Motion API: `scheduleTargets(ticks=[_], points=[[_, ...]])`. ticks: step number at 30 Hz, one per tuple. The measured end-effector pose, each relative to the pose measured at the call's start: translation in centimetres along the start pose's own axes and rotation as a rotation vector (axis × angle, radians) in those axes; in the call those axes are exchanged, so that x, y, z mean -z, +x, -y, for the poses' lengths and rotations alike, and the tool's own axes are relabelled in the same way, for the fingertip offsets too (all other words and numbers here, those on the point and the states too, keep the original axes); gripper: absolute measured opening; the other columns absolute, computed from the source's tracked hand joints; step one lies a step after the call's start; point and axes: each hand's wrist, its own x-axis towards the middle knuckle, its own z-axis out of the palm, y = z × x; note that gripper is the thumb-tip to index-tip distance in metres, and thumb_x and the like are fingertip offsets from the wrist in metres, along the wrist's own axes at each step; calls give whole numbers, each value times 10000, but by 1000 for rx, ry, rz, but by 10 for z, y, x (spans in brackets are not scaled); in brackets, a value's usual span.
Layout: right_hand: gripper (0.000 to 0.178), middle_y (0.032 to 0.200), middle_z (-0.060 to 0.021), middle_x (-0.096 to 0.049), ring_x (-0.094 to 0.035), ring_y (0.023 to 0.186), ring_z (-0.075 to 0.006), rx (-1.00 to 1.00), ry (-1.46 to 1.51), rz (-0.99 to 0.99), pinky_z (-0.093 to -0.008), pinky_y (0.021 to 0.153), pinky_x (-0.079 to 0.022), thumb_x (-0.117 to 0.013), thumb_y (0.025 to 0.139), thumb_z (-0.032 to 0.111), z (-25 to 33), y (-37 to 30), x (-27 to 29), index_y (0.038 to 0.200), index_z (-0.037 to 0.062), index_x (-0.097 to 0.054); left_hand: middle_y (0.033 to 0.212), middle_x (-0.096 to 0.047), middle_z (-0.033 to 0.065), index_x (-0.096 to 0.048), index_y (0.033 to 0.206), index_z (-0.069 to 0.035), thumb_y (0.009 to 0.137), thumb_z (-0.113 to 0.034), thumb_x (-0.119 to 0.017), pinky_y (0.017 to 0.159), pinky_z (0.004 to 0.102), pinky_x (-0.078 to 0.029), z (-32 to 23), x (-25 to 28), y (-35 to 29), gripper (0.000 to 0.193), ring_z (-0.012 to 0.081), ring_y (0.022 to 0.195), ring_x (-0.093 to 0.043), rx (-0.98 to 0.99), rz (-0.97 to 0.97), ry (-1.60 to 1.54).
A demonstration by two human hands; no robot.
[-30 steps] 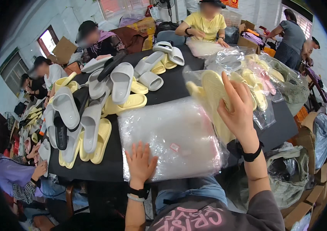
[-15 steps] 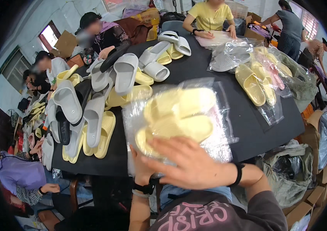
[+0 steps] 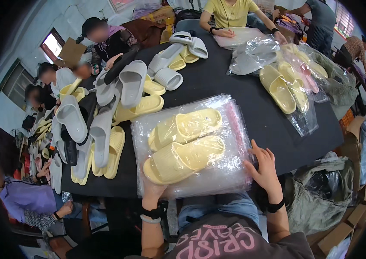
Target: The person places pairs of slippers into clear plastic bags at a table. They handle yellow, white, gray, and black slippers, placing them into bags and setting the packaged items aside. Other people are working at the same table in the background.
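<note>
A pair of pale yellow slippers point(image 3: 183, 159) lies side by side, toes to the left, on a stack of clear plastic bags point(image 3: 191, 187) in front of me. Shiny glints across the slippers suggest clear film over them. My left hand point(image 3: 153, 189) is at the toe end of the nearer slipper, its fingers hidden beneath slipper and plastic. Beside the right edge of the stack, my right hand point(image 3: 264, 168) is open, fingers spread, holding nothing. A pink strip point(image 3: 236, 123) runs along the stack's right side.
Loose grey, yellow and black slippers point(image 3: 101, 134) are heaped on the left of the black table point(image 3: 286, 151). Bagged slippers point(image 3: 278, 88) lie at the far right. A person in yellow point(image 3: 230, 17) sits opposite; others sit at left. A sack point(image 3: 321, 194) stands at right.
My right hand has moved off the slippers to the right and opened beside the bags. The slippers have shifted slightly left and nearer. The person opposite now reaches towards the bagged slippers.
</note>
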Motion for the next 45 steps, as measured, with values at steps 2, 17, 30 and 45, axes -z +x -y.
scheduleTargets(ticks=[2, 17, 30, 45], points=[[580, 1052, -68, -691, -597, 1084, -240, 28, 97, -79, -489, 1076, -299, -713, 858, 262, -3, -5, -4, 1370, 56, -536, 1497, -436, 79, -363, 1450, -65, 816, -372, -752, 1194, 504, -136, -4, 16, 5, 805, 319, 1405, -348, 13, -31, 22], [415, 783, -17, -695, -573, 727, -138, 120, 365, -188, -326, 827, -335, -760, 784, 36, 22, -4, -21, 1190, 76, -685, 807, -644, 54, -553, 1313, -23, 960, -106, -602, 732, 270, -450, -22, 47, -33, 367, 95, 731, -567, 509, -138, -335], [474, 890, -66, -719, -622, 892, -119, -73, 889, 289, -271, 820, -457, -655, 926, 67, -2, -24, -4, 1376, 25, -513, 794, -593, 15, -469, 1376, -18, 988, -40, -515, 751, 218, -417, 3, 67, -47, 392, 82, 758, -525, 510, -149, -487], [829, 1160, -121, -579, -627, 753, -128, -103, 615, 224, -234, 690, -520, -725, 830, -21, 33, 29, -23, 1525, 57, -279, 709, -601, 51, -498, 1357, -16, 913, -20, -602, 742, 275, -452, -3, 64, -58, 457, 138, 697, -566, 502, -269, -303]])
